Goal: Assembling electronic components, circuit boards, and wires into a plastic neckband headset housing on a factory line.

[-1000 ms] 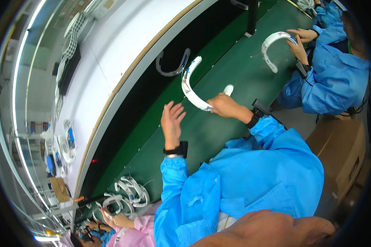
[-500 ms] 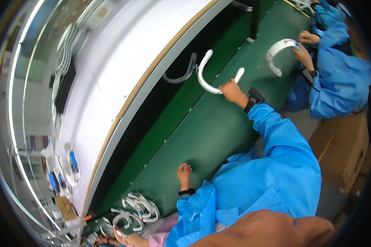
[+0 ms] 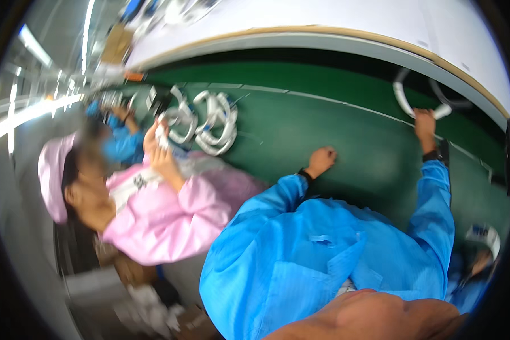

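White U-band [image 3: 401, 99]: smooth, curved, open-ended; at far side of worktop [image 3: 283, 127], nr white shelf [image 3: 300, 14].
Your R hand [image 3: 425, 126]: fingers closed on band's bend.
Your L hand [image 3: 321, 161]: curled in loose fist, nothing visible in it.
Worktop: flat, dk green.
Shelf: smooth, w/ wood-tone edge strip.
Pile [image 3: 230, 127]: more curved white bands, nr co-worker's creased pink sleeve [image 3: 209, 195].

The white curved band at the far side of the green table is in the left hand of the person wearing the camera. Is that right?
Not quite: the head view shows the white curved band at the far side of the green table in that person's right hand, not the left hand.
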Motion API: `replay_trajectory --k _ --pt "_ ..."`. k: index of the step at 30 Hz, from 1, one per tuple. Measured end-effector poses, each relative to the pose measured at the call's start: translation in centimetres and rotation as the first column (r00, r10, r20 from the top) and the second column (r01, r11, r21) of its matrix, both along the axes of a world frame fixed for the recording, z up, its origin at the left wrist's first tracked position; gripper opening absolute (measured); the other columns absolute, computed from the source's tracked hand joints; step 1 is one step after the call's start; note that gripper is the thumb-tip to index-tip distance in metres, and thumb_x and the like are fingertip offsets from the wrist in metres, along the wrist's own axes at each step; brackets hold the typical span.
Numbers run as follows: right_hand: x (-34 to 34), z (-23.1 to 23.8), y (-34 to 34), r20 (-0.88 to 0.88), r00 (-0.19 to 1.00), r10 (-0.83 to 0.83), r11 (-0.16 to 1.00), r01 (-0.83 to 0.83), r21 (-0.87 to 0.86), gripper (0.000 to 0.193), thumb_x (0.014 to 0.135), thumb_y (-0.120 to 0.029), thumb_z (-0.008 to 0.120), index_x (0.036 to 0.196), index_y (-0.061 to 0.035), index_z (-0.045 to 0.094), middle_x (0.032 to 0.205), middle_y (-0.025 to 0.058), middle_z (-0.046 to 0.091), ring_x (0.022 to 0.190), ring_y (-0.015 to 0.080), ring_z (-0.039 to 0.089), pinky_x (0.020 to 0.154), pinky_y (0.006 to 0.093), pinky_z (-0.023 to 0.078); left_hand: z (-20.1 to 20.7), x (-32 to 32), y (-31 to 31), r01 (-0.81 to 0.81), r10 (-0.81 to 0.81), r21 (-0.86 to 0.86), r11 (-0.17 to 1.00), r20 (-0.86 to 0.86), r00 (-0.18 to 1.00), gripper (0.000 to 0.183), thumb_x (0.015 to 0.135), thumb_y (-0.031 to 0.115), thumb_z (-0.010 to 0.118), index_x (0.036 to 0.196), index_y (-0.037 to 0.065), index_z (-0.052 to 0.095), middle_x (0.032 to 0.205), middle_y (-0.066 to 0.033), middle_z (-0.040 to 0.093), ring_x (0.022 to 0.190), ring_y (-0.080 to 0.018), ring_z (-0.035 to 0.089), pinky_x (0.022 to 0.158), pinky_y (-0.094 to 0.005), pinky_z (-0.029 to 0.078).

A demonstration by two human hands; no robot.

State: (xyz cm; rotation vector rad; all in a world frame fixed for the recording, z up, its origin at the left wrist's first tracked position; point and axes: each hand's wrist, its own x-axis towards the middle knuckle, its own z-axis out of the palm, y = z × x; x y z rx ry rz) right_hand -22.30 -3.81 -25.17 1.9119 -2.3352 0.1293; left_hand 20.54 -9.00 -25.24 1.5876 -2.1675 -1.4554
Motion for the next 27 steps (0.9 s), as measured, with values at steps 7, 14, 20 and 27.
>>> replay_trajectory --k 7,14,20,27 --pt "3.9 4.0 -5.4 0.026 0.971 -0.238 0.959 0.231 0.167 0.062 0.075 -0.009 0.067 0.132 -0.0171 0.045 0.125 0.0069 0.053 0.117 0.0259 0.049 0.098 0.0557 0.036 0.0 2.8 -0.1 -0.222 0.268 0.201 0.954 -0.24 0.933 0.017 0.089 0.022 0.056 0.089 0.006 0.058 0.064 -0.0069 0.063 0.052 -0.0211 0.061 0.055 -0.0332 0.05" --pt "9.7 3.1 -0.3 0.422 0.905 0.056 0.969 0.053 -0.243 0.042 0.086 -0.008 0.057 0.127 -0.0036 0.05 0.125 0.0183 0.054 0.115 0.0363 0.051 0.097 0.0398 0.041 6.6 9.2 -12.6 -0.098 0.488 -0.878 0.469 0.166 0.857 0.044 0.072 0.01 0.063 0.112 -0.002 0.05 0.114 -0.0252 0.051 0.111 -0.0428 0.045 0.096 -0.0515 0.035" --pt "14.0 1.6 1.7 0.659 0.748 0.081 0.994 -0.013 -0.107 0.03 0.086 -0.004 0.055 0.117 -0.0036 0.058 0.115 0.0163 0.061 0.101 0.034 0.061 0.084 0.0378 0.05 5.4 22.1 -23.8 -0.194 0.806 -0.785 0.588 0.548 0.225 0.03 0.084 0.016 0.052 0.11 0.005 0.059 0.098 -0.0121 0.066 0.1 -0.0311 0.059 0.105 -0.0552 0.025" --pt "17.7 5.3 -2.8 0.74 0.641 0.202 0.979 -0.141 -0.145 0.024 0.087 -0.005 0.056 0.11 -0.0019 0.061 0.112 0.016 0.063 0.092 0.0281 0.065 0.077 0.0344 0.052 10.4 17.7 -20.4 -0.212 0.75 -0.762 0.611 0.473 0.462 0.005 0.078 0.017 0.061 0.079 0.012 0.062 0.078 -0.0079 0.068 0.071 -0.0269 0.067 0.066 -0.0448 0.049"
